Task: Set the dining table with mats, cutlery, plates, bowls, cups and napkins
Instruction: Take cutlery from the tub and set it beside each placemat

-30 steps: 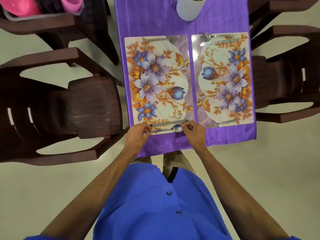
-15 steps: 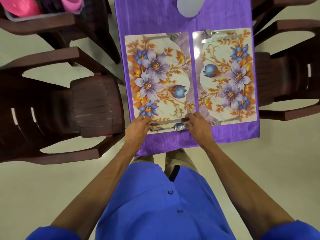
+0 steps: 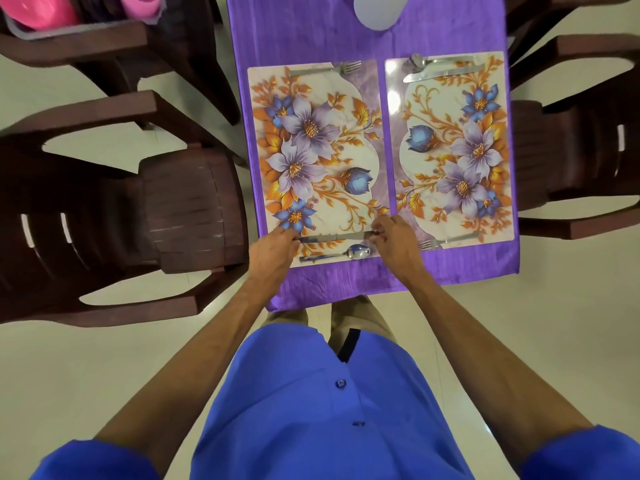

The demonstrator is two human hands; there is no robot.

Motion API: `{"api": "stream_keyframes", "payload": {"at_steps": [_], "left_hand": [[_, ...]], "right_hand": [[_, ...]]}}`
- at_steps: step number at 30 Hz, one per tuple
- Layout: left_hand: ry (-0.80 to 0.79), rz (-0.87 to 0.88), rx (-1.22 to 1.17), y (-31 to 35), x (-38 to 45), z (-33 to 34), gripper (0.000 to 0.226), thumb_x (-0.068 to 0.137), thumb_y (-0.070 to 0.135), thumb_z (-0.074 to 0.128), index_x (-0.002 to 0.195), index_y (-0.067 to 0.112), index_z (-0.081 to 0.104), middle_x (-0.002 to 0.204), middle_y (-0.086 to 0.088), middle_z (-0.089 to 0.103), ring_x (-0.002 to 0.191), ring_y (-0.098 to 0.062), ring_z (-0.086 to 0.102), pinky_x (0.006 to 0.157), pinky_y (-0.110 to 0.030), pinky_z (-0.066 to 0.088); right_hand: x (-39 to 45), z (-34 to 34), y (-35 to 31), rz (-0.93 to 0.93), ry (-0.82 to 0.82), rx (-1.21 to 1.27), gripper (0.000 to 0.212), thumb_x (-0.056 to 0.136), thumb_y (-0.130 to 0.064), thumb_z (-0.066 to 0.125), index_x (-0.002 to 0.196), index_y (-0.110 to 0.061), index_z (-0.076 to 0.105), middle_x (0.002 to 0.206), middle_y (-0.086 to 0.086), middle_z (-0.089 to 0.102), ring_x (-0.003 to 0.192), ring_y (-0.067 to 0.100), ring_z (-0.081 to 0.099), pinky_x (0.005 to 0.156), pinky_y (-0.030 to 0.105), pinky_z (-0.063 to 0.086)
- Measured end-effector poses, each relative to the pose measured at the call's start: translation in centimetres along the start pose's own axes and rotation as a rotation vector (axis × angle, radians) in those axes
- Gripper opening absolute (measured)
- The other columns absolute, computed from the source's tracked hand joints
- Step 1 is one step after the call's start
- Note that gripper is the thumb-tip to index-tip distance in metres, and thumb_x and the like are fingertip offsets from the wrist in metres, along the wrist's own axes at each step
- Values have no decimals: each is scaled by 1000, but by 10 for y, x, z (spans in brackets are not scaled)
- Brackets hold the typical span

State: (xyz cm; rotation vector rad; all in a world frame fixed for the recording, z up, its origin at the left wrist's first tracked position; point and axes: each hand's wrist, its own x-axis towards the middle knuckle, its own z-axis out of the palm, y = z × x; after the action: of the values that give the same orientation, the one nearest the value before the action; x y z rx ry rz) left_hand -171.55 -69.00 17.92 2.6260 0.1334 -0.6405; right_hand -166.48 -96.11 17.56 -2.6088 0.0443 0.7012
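Two flowered place mats lie side by side on the purple tablecloth (image 3: 311, 32): the left mat (image 3: 346, 150) and the right mat (image 3: 433, 109). At the near edge of the left mat a knife (image 3: 337, 236) lies crosswise. My left hand (image 3: 273, 251) pinches its left end and my right hand (image 3: 394, 242) pinches its right end. Just below the knife lies a spoon (image 3: 341, 253). A fork (image 3: 327, 69) lies at the left mat's far edge. On the right mat a fork (image 3: 448, 240) lies near me, and a knife (image 3: 440, 73) and spoon (image 3: 427, 59) lie at the far edge.
Dark brown plastic chairs stand on both sides, the left chair (image 3: 138, 209) and the right chair (image 3: 581, 150). A white cup (image 3: 377, 12) stands on the cloth at the far end. A grey tray (image 3: 83, 27) with pink cups (image 3: 138, 1) rests on a chair at top left.
Both hands have shifted the knife a little farther up the mat, away from the spoon. The spoon has stayed in place.
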Motion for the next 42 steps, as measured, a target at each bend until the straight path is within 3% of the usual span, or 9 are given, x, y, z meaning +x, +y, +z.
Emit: {"api": "stream_keyframes", "payload": {"at_steps": [7,13,17,21,24,28,33,38,42], "left_hand": [[-44,-29,-93,-5,1,-4,21,104,31,62,114,16,73,107,-2,74,91,-18,71,78,-33,57],[-61,-31,-134,-16,-8,-6,26,103,36,63,119,17,69,114,-4,72,101,-20,71,87,-41,62],[-84,-28,-137,-16,-8,-6,28,103,37,63,122,17,68,116,-5,71,104,-21,71,88,-42,62],[-110,-33,-125,-15,-9,-7,30,103,38,62,123,16,68,118,-4,70,106,-20,70,89,-41,62],[-102,-53,-127,-13,-10,-7,30,103,37,63,124,15,68,118,-4,70,106,-21,70,90,-40,62],[-84,-64,-127,-11,-10,-7,27,103,34,63,121,15,69,116,-5,70,105,-21,70,89,-39,60],[-85,-88,-159,-8,-11,-8,23,103,30,64,119,14,71,114,-5,70,102,-21,69,90,-40,61],[-33,-142,-315,-18,-24,-20,15,102,29,66,110,17,71,108,1,71,98,-13,68,89,-37,61],[-14,-171,-310,-39,-49,-35,16,98,37,71,103,23,66,102,11,68,92,-8,67,78,-29,58]], "right_hand": [[3,0,3,51,-6,127,22,90,-5,76,111,-9,70,107,9,72,94,20,68,83,22,54],[4,5,3,39,-52,99,22,91,-1,74,110,-10,70,108,6,69,87,13,67,69,4,43],[5,10,7,26,-25,83,19,91,0,73,107,-11,71,107,6,68,89,16,67,73,8,47],[7,16,11,43,19,93,14,92,-4,73,101,-15,72,103,4,68,88,14,68,81,22,60],[7,17,12,35,24,85,15,92,-4,73,103,-13,72,105,5,67,89,14,68,78,16,55],[7,15,9,31,24,77,16,91,-2,74,104,-10,73,106,5,67,92,17,67,83,22,57],[5,13,9,24,17,72,17,91,-3,73,106,-11,73,107,5,68,94,16,66,78,12,48],[-8,-10,7,62,159,128,22,94,-2,67,114,-11,69,110,6,68,93,12,62,78,11,47],[-28,-31,8,100,260,190,14,95,-9,70,109,-11,70,104,6,72,89,14,66,74,9,45]]}}
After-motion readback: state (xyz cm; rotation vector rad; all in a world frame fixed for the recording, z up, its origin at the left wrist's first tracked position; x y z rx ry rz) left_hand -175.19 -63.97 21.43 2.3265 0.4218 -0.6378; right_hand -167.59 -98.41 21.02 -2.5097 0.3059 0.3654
